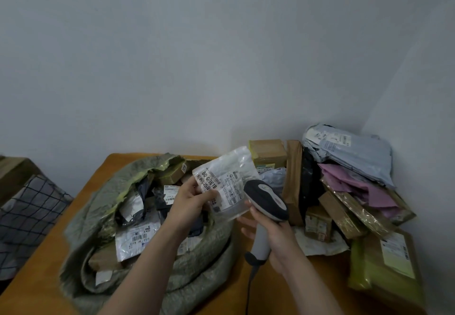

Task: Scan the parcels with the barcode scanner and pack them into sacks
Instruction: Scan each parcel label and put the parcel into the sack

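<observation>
Scanning looked to be the step in hand. The left hand [194, 197] pinched the left edge of a clear plastic parcel [230, 179], thumb over its white label, and held it in the air above the right rim of the grey-green sack [103, 206]. The right hand [279, 237], just to the right of the sack, was wrapped round the pale handle of the barcode scanner [267, 200]. The scanner's dark head sat against or just in front of the parcel's lower right corner; whether they touched could not be told. The sack lay slumped and open on the orange worktop [44, 265], holding several labelled bags and small cartons. To the right of the sack, a heap of parcels [344, 181] was stacked in the wall corner, probably not yet scanned.

Several things could go wrong from here. The scanner's head sat very close to the label and partly over it, so the beam might miss the barcode. The film was glossy and creased, and glare could spoil the read. The thumb lay on the label and might cover a code. The hold was a light pinch at one edge, so the limp parcel could fold or slip into the sack unscanned. The scanner's cable [250, 282], trailing down right of the sack, could snag.
</observation>
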{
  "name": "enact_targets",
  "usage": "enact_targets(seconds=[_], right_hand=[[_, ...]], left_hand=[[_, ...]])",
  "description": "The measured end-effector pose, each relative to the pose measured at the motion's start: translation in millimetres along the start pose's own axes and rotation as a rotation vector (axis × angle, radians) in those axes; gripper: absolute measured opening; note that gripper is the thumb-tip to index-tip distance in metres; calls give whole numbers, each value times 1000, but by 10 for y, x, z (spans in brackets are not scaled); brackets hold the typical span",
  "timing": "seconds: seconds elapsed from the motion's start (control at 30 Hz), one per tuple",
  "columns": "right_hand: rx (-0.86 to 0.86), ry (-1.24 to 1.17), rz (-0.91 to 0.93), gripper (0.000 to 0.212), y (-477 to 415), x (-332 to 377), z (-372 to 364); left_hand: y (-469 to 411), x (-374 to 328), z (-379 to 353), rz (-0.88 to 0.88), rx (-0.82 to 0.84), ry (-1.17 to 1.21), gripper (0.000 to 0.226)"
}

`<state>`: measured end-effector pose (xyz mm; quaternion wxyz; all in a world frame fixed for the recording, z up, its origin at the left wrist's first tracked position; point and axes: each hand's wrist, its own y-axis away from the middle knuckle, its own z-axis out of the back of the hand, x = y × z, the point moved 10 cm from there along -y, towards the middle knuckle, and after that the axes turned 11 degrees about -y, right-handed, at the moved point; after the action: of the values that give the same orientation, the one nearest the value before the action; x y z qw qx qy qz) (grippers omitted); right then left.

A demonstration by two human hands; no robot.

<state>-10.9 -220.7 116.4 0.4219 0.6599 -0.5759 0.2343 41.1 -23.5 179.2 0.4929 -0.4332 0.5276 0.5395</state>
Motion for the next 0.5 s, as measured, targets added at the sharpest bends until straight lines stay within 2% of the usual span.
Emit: enact_targets(seconds=[0.07, 0.17, 0.2, 0.27, 0.33, 0.37, 0.4, 0.5], right_hand=[[16, -23, 2, 53, 8, 17, -24], [11, 1, 27, 87, 0, 46, -37], [7, 16, 31, 87, 0, 50, -35], [-12, 34, 32, 66, -1, 63, -9], [-46, 28, 38, 49, 14, 104, 10], [-63, 24, 47, 47, 8, 120, 43], [-72, 17, 55, 47, 4, 136, 61], [-103, 18, 66, 50, 10, 149, 125]], left_hand=[[-2, -67, 32, -10, 8, 17, 28], [-62, -203, 217, -44, -48, 17, 28], [-90, -261, 278, -77, -63, -28, 32], [-131, -371, 323, -150, -41, -166, 53], [-138, -434, 265, -222, 49, -321, 82], [-129, -442, 207, -244, 111, -387, 88], [-112, -438, 143, -254, 176, -451, 85], [-52, -300, -55, -240, 371, -567, 59]])
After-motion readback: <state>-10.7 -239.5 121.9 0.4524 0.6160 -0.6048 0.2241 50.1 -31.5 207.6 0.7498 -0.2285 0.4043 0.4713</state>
